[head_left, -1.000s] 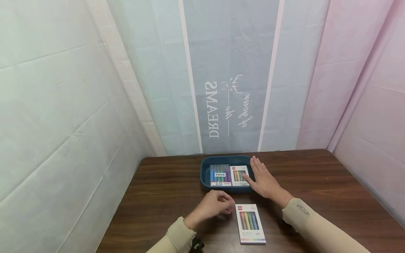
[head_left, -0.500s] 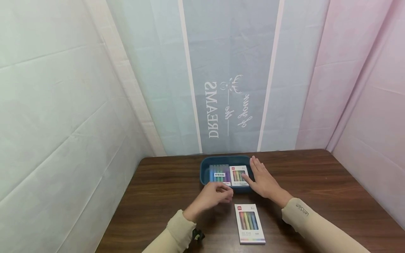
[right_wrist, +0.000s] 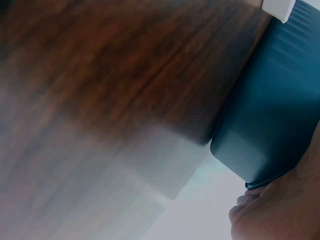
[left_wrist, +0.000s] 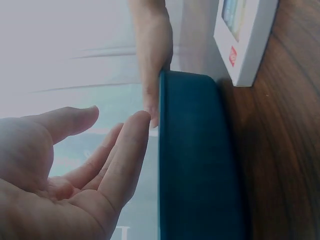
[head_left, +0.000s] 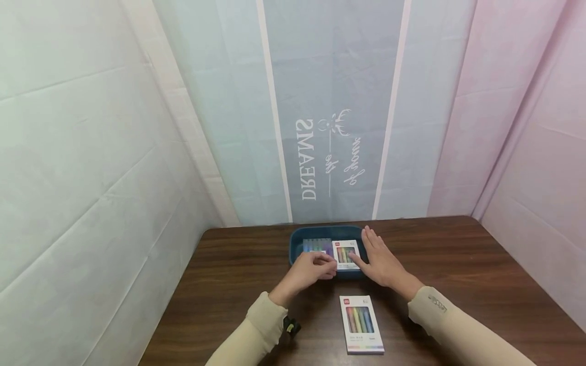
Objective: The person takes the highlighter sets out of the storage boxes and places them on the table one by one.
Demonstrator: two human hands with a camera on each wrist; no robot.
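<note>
A dark blue plastic basket (head_left: 351, 274) stands near the table's back edge. Inside, a clear pack of coloured pens (head_left: 316, 244) lies on the left, partly covered by my left hand, beside a white box of coloured sticks (head_left: 345, 253). My left hand (head_left: 309, 269) hovers at the basket's front rim with loosely bent fingers; in the left wrist view a gap separates thumb and fingers, with nothing between them. My right hand (head_left: 382, 263) rests flat along the basket's right rim (right_wrist: 270, 100), its thumb reaching over the white box. Whether the thumb touches that box is unclear.
In front of the basket, a larger white box with a window of coloured sticks (head_left: 361, 325) lies on the brown wooden table (head_left: 238, 284). Printed fabric curtains (head_left: 334, 76) enclose the table at the back and sides.
My left hand has moved forward from the table in front of the basket to over its front rim, now covering part of the pen pack. My right hand has stayed put.
</note>
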